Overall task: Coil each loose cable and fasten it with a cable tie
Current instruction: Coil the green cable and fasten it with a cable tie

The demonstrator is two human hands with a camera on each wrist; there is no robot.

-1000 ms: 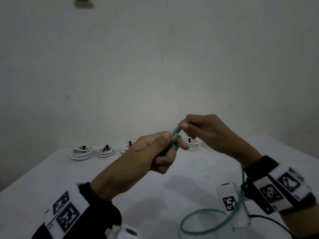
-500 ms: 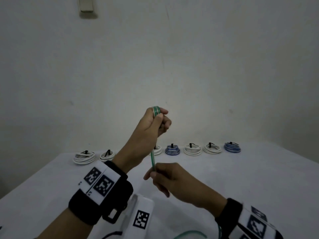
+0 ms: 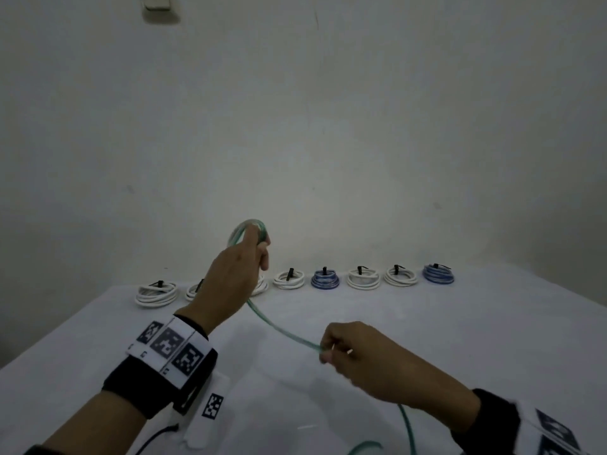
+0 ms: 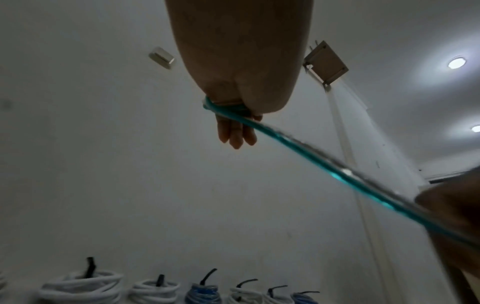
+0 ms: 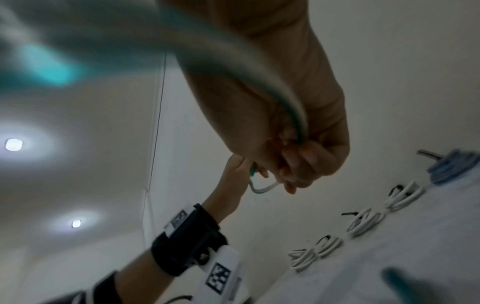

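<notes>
A translucent green cable [image 3: 282,330] stretches taut between my two hands above the white table [image 3: 492,339]. My left hand [image 3: 258,246] is raised and grips a small loop of it [image 3: 249,224] that sticks out above the fist. In the left wrist view the cable [image 4: 311,157] leaves the left hand [image 4: 235,123] and slants down to the right. My right hand [image 3: 328,351] is lower and to the right and pinches the cable. Behind it the cable's loose length [image 3: 407,428] trails down to the table. The right wrist view shows the right hand [image 5: 298,164] curled round the cable [image 5: 296,117].
Several tied coils stand in a row along the table's back edge by the wall: white ones [image 3: 156,292] [image 3: 363,279] and blue ones [image 3: 324,279] [image 3: 438,274], each with a black tie. A light switch [image 3: 157,3] is high on the wall.
My right hand has slid down and to the right along the cable, which now slants between the hands. The left hand stays raised, its loop showing wider above the fist.
</notes>
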